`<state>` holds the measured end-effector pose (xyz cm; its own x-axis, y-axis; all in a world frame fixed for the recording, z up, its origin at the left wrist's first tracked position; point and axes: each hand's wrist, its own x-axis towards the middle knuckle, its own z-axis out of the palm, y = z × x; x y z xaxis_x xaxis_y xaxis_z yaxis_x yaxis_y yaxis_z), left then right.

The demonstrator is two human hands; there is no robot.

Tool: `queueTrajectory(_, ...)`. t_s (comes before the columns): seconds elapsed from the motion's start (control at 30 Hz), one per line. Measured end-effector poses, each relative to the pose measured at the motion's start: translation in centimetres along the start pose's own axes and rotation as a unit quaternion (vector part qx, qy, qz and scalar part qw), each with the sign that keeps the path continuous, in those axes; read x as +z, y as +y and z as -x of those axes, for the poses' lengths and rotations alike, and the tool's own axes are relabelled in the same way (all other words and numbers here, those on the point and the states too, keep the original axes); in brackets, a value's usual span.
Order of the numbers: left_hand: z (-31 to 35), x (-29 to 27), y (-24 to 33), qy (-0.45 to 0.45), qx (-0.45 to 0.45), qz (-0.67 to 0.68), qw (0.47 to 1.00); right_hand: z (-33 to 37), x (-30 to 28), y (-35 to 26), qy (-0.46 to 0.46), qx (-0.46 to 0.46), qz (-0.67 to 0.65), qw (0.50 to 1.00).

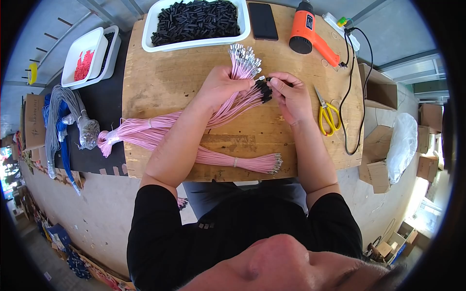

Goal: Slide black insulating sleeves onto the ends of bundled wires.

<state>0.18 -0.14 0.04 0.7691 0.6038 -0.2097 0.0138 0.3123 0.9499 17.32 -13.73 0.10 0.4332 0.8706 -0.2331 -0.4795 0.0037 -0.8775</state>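
Where the view curves toward its left rim, brown cardboard boxes [33,121] are stacked, and a yellow tape roll [32,73] is seen above them. Beside these, grey and blue cable bundles [60,121] hang off the dark mat, and a white tray of red pieces [85,60] is set behind.

On the wooden board [165,77] the pink wire bundle [160,128] is laid out, tied near its left end. It is judged light, limp and prone to splaying, so it is best gripped close to the ends being worked, as is done here: the left hand [221,87] is closed around the strands just below their bare metal terminals [245,58], which fan upward. A second tied pink bundle [233,161] lies near the board's front edge.

The right hand [291,94] is pinched narrowly on a small black sleeve [268,80] at a wire tip, next to tips already sleeved. Such sleeves are judged tiny, light and easily dropped.

Behind the hands, a white tray of black sleeves [196,22] is placed, then a dark phone [262,20] and an orange heat gun [308,31] with its black cord. Yellow-handled scissors [327,114] lie to the right. Past the board's edge, open brown cartons [376,92] and a clear plastic bag [402,145] are seen; no label on them can be made out.
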Motion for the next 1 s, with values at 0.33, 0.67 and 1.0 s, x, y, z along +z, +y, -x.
queueTrajectory(0.33,-0.07,-0.05,-0.29,-0.001,-0.003,-0.019,1.0,0.31,0.49,-0.06,-0.01,-0.004,0.01,1.0)
queueTrajectory(0.67,-0.21,-0.21,-0.51,-0.025,-0.006,-0.027,0.999,0.38,0.5,0.22,0.003,-0.058,0.045,0.997)
queueTrajectory(1.0,-0.09,-0.21,-0.29,-0.03,-0.01,-0.039,0.999,0.63,0.78,-0.07,0.01,-0.094,0.093,0.991)
